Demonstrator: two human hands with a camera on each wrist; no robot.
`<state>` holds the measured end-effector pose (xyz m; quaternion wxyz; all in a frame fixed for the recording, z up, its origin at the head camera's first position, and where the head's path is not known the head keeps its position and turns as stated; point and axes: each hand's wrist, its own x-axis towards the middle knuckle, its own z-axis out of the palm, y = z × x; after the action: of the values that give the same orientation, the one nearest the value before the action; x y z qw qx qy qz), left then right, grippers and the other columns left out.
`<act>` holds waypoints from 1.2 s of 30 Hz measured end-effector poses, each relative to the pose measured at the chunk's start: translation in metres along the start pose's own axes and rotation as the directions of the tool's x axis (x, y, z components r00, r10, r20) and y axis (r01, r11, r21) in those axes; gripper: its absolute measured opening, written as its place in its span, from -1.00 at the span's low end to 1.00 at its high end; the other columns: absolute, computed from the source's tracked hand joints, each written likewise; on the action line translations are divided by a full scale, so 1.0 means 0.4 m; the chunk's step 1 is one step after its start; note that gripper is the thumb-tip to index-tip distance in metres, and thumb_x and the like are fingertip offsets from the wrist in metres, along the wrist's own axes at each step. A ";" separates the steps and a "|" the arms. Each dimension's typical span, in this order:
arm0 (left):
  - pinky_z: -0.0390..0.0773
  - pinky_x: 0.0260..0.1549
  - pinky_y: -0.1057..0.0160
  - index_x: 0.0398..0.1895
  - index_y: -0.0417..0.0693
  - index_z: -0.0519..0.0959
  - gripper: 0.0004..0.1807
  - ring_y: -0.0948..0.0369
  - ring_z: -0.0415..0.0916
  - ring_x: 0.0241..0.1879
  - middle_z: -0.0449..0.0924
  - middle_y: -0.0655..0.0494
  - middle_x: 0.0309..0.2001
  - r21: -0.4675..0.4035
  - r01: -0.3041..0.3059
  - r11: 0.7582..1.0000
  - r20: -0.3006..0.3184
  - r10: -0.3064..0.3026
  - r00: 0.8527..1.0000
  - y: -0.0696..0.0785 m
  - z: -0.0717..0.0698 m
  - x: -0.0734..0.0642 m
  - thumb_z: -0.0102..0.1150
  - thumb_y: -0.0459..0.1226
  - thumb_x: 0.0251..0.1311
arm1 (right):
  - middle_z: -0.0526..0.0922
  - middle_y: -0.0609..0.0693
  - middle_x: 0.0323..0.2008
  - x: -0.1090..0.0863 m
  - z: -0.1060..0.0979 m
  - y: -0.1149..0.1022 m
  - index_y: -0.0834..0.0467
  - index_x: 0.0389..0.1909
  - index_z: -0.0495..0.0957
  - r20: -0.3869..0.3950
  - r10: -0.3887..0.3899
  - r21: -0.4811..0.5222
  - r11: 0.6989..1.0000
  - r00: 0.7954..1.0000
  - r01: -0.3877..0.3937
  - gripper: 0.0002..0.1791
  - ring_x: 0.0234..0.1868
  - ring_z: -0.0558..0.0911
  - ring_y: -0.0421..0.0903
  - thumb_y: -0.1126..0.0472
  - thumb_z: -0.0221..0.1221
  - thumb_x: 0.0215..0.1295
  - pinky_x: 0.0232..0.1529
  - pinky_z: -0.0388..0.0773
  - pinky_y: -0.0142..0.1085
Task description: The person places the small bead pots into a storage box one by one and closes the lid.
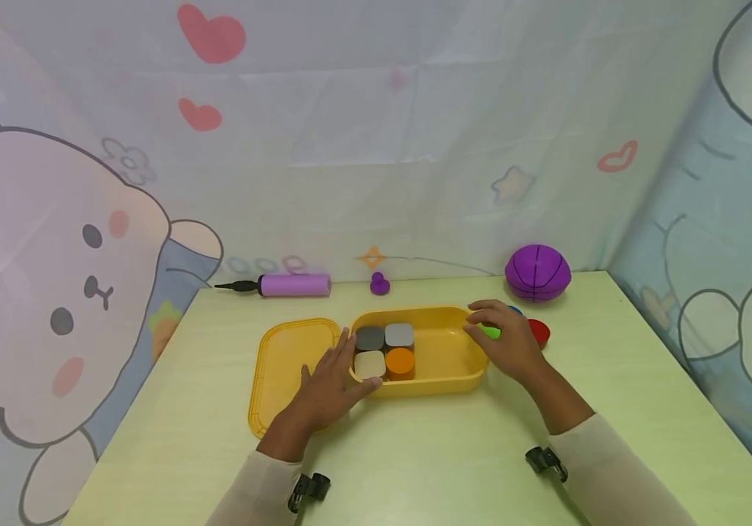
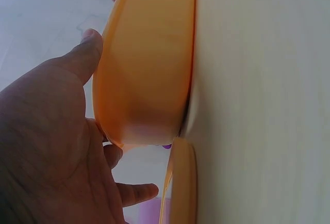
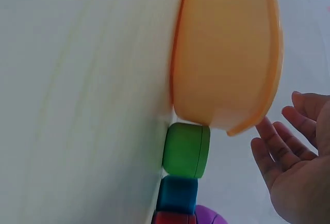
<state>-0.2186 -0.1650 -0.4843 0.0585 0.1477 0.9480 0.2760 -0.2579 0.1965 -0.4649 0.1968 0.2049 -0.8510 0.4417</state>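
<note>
A yellow plastic container (image 1: 442,386) stands on the table without its lid. Inside its left half sit four-cornered and round small pots: dark grey (image 1: 369,338), light grey (image 1: 399,334), cream (image 1: 370,364) and orange (image 1: 400,363). At the container's left end, my left hand (image 1: 326,391) rests against the rim with thumb and fingers spread. My right hand (image 1: 509,342) hovers at the right end, fingers loosely bent and holding nothing, fingertips near the rim. Just beyond that end is a green pot (image 3: 185,150), followed by a blue pot (image 3: 177,194) and a red pot (image 1: 539,334).
The yellow lid (image 1: 284,372) lies left of the container, partly under my left hand. Along the back are a purple pump (image 1: 296,285) with a black nozzle, a small purple knobbed object (image 1: 380,283) and a purple ball (image 1: 537,273). A printed cloth hangs behind the table.
</note>
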 end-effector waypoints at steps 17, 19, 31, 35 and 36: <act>-0.38 0.52 -0.72 0.85 0.18 -0.18 0.15 -0.28 -0.29 0.80 -0.35 0.21 0.85 0.032 0.006 0.999 -0.019 -0.005 1.000 0.005 0.006 -0.002 0.01 0.48 0.45 | 0.71 0.30 0.23 -0.056 -0.091 0.071 0.34 -0.01 0.79 -0.058 0.071 -0.092 0.993 0.996 -0.076 -0.81 0.30 0.67 0.35 0.35 0.42 0.43 0.30 0.46 -0.62; -0.38 0.52 -0.71 0.85 0.18 -0.18 0.15 -0.28 -0.30 0.80 -0.35 0.22 0.84 0.028 0.005 1.000 -0.019 -0.005 1.000 0.006 0.005 -0.003 0.00 0.48 0.45 | 0.72 0.29 0.23 -0.060 -0.095 0.083 0.34 -0.02 0.79 -0.078 0.087 -0.099 0.991 0.993 -0.095 -0.81 0.35 0.65 0.35 0.34 0.43 0.42 0.44 0.53 -0.32; -0.36 0.52 -0.71 0.85 0.17 -0.19 0.14 -0.29 -0.29 0.80 -0.34 0.17 0.85 0.028 -0.003 1.000 -0.017 0.003 1.000 0.011 -0.001 -0.004 0.00 0.47 0.46 | 0.62 0.35 0.34 -0.085 -0.113 0.153 0.39 0.07 0.73 -0.193 0.318 0.037 0.948 0.928 -0.317 -0.74 0.50 0.48 0.34 0.33 0.38 0.48 0.56 0.35 0.35; -0.36 0.52 -0.71 0.85 0.17 -0.19 0.15 -0.28 -0.28 0.80 -0.36 0.19 0.85 0.033 0.002 0.999 -0.013 -0.001 1.000 0.012 -0.002 -0.003 -0.01 0.48 0.46 | 0.56 0.36 0.40 -0.091 -0.118 0.174 0.41 0.17 0.67 -0.194 0.390 0.072 0.921 0.900 -0.383 -0.66 0.53 0.43 0.32 0.27 0.35 0.53 0.56 0.32 0.39; -0.35 0.52 -0.72 0.85 0.16 -0.18 0.15 -0.28 -0.27 0.80 -0.35 0.19 0.85 0.034 0.003 0.999 -0.013 -0.003 1.000 0.012 -0.002 -0.003 -0.01 0.48 0.46 | 0.54 0.36 0.42 -0.092 -0.118 0.180 0.41 0.21 0.66 -0.189 0.408 0.086 0.913 0.893 -0.399 -0.62 0.54 0.42 0.31 0.26 0.35 0.53 0.56 0.32 0.38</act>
<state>-0.2162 -0.1620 -0.4810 0.0503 0.1454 0.9531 0.2605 -0.2575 0.2801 -0.5071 0.1818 -0.0179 -0.8403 0.5104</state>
